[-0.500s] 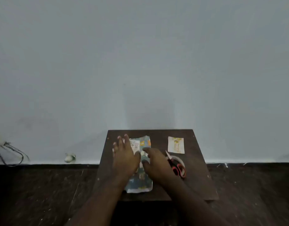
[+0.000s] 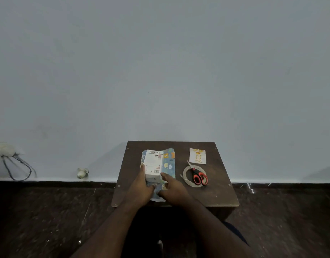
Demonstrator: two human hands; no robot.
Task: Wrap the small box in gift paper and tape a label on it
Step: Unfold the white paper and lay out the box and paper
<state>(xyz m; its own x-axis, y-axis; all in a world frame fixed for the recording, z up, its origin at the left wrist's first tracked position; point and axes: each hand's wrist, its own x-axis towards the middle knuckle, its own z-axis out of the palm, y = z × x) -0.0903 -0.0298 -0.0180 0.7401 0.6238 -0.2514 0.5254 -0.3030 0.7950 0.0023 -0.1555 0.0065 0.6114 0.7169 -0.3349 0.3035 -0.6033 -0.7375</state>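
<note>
1. Two hands work at the box (image 2: 153,164), which lies flat on the gift paper (image 2: 169,165) on the worktop (image 2: 218,194). I take the box as landmark for all places.
2. The left hand (image 2: 141,189) is at the near left corner of the box. Its grip is closed around this corner, with the thumb on the left side; I judge this keeps the box steady and in line with the paper.
3. The right hand (image 2: 172,190) lies just near and right of the box, with loose fingers and a wide grip that holds nothing. The fingers press on the paper, probably so that the sheet does not slide.
4. The paper shows beyond the box on its right and near sides, so the wrapping is only at its beginning, I think.
5. The scissors (image 2: 197,175) lie on the tape roll (image 2: 186,176), to the right of the box; the label (image 2: 197,156) is to the far right. They wait there within reach of the right hand.
</note>
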